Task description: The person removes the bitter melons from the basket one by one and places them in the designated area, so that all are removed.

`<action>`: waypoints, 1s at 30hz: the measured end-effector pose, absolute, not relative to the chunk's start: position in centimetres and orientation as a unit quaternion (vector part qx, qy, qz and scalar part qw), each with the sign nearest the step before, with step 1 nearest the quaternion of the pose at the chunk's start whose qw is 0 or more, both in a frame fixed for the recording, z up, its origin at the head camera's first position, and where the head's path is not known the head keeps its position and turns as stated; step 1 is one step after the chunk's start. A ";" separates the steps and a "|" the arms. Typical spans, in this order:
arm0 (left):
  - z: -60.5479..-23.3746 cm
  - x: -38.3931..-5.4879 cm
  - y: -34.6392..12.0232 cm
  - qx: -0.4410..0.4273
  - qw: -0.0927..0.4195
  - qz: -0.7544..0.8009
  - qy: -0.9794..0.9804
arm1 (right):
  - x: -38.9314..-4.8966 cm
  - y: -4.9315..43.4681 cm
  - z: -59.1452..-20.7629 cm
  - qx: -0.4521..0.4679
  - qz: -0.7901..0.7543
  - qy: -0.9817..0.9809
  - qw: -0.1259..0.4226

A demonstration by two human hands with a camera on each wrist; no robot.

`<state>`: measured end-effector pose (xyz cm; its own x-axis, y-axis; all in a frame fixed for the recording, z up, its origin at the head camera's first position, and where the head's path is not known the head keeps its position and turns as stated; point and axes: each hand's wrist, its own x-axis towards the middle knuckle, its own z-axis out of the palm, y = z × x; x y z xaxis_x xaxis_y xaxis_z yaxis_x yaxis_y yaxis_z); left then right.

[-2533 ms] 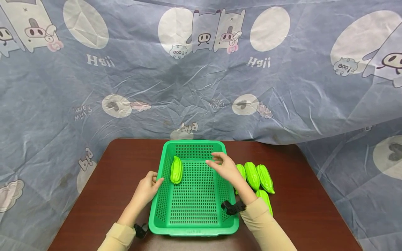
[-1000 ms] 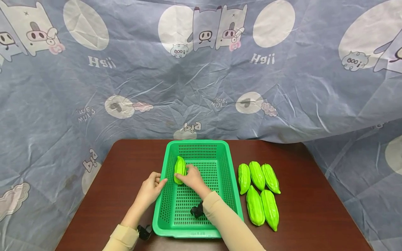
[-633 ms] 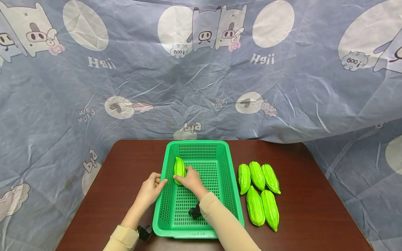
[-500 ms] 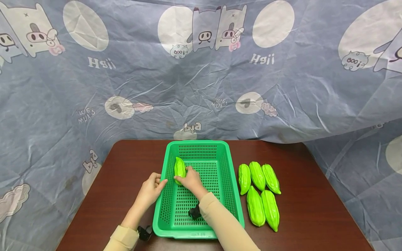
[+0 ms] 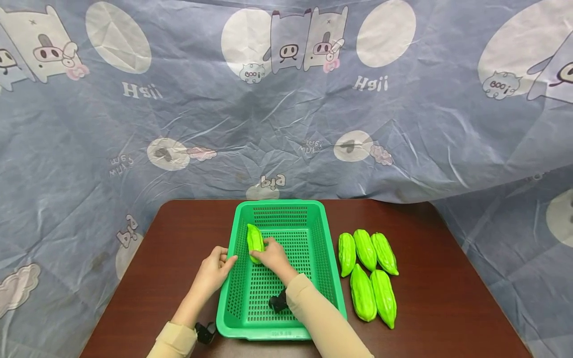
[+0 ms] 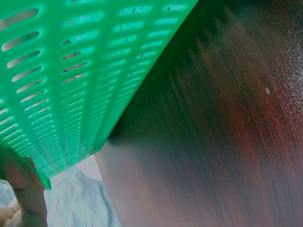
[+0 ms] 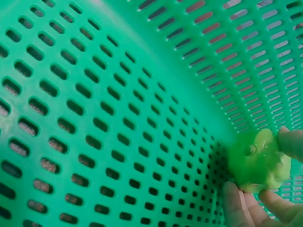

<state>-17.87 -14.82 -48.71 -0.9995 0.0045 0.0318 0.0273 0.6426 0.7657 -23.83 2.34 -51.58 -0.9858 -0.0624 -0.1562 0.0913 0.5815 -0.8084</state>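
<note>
A bright green bitter melon (image 5: 255, 237) lies in the left part of a green plastic basket (image 5: 282, 334). My right hand (image 5: 274, 258) reaches into the basket and grips the melon's near half between thumb and fingers. In the right wrist view, thumb and fingers surround the rounded end of the bitter melon (image 7: 258, 163), close to the perforated floor and side wall. My left hand (image 5: 214, 268) holds the basket's left rim, thumb on top. Curled fingers (image 6: 29, 189) show at that rim in the left wrist view.
Several more bitter melons (image 5: 363, 298) lie in two rows on the dark brown table (image 5: 438, 278), right of the basket. Behind the table hangs a blue-grey printed cloth (image 5: 286, 114). A black wrist camera (image 5: 278, 302) on the right arm sits inside the basket's outline.
My right hand has moved left from over the basket's right side and taken hold of the bitter melon inside. The melon's far tip leans slightly more left. My left hand has stayed at the rim.
</note>
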 end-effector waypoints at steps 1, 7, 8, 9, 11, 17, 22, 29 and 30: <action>-48.7 -17.8 -14.8 -0.010 0.018 -0.422 -0.906 | -23.8 2.4 -51.5 0.009 -0.458 0.885 0.087; -48.8 -17.9 -14.9 0.000 0.006 -0.427 -0.904 | -23.9 2.8 -50.7 0.009 -0.467 0.880 0.090; -48.8 -18.0 -14.9 0.001 0.003 -0.427 -0.904 | -23.9 2.9 -50.5 0.009 -0.473 0.877 0.089; -48.8 -18.0 -14.9 0.002 0.001 -0.427 -0.904 | -23.9 3.0 -50.3 0.008 -0.475 0.876 0.088; -48.9 -18.1 -14.9 0.001 0.003 -0.426 -0.905 | -23.9 3.3 -49.9 0.010 -0.483 0.871 0.088; -48.7 -17.9 -14.9 -0.008 0.020 -0.427 -0.904 | -24.1 4.1 -48.4 0.016 -0.488 0.868 0.088; -48.6 -18.0 -15.0 0.002 -0.002 -0.426 -0.905 | -24.0 5.0 -46.9 0.013 -0.492 0.866 0.093; -48.3 -18.0 -15.0 0.006 -0.020 -0.420 -0.907 | -23.7 6.5 -44.4 0.011 -0.509 0.855 0.096; -48.3 -18.0 -15.1 0.005 -0.020 -0.420 -0.907 | -23.6 6.7 -44.0 0.012 -0.511 0.854 0.095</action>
